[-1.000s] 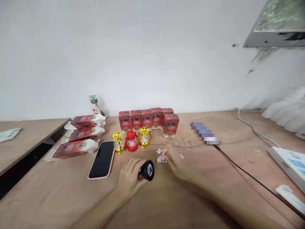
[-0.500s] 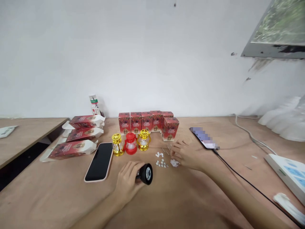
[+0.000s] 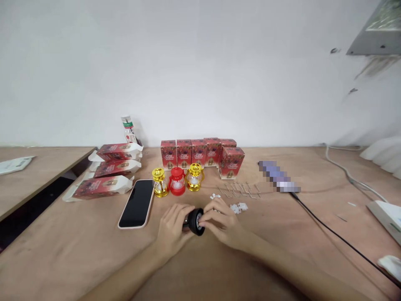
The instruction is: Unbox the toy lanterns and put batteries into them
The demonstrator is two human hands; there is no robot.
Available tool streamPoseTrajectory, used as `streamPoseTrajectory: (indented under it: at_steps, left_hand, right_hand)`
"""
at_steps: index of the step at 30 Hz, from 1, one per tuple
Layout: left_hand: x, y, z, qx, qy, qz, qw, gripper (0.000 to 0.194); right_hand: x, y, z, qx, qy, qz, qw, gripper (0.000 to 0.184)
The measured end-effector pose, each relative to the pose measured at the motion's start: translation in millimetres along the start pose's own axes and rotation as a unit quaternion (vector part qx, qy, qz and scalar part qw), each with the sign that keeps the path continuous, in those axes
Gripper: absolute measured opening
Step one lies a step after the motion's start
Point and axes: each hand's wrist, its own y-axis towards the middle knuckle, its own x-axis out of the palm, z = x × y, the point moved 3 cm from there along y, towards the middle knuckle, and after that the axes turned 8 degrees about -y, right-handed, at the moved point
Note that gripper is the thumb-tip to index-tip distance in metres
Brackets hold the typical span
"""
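Note:
My left hand [image 3: 174, 229] is closed round a small black lantern [image 3: 194, 222] that lies on its side, its round base facing right. Thumb and fingertips of my right hand [image 3: 226, 221] are pinched together at the pale inside of that base; anything between them is hidden. Beyond the hands stand a gold lantern [image 3: 161, 184], a red lantern [image 3: 177, 182] and another gold lantern [image 3: 194, 179], all upright. Thin wire handles [image 3: 239, 190] lie in a row past my right hand. Small white pieces [image 3: 239, 207] are beside it, and others are partly covered by its fingers.
Several red printed boxes [image 3: 199, 154] stand near the wall. Flattened red boxes [image 3: 102, 186] lie at the left, with a phone [image 3: 137, 204] beside them. Another phone [image 3: 277, 176] with a black cable [image 3: 328, 229] lies at the right. A small bottle [image 3: 128, 130] stands at the back.
My right hand has moved left from the small parts to the lantern's base, uncovering the wire handles. My left hand still holds the black lantern. The camera view has shifted slightly.

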Motion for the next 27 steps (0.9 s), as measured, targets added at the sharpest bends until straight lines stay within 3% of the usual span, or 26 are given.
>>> streamPoseTrajectory:
  at_steps: [9,15,21,27]
  left_hand:
    - [4.6,1.4,3.0,0.036,0.028,-0.033,0.998,0.031]
    - [19.6,8.2,2.5,0.056,0.075,-0.077,0.993,0.039]
    - [38.9,20.0,-3.6,0.063,0.096,-0.093,0.989,0.036]
    - [46.1,23.1,-8.6,0.051,0.1,-0.11,0.988,0.032]
  right_hand:
    - [3.1,-12.6,4.5,0.025,0.061,-0.013,0.998,0.012]
    - [-3.9,-21.0,14.2,0.022,0.011,-0.06,0.998,0.009]
    - [-11.5,-25.7,29.0,0.036,-0.032,-0.083,0.995,0.009]
    - [-10.8,-27.5,37.5,0.056,-0.038,-0.106,0.992,0.01]
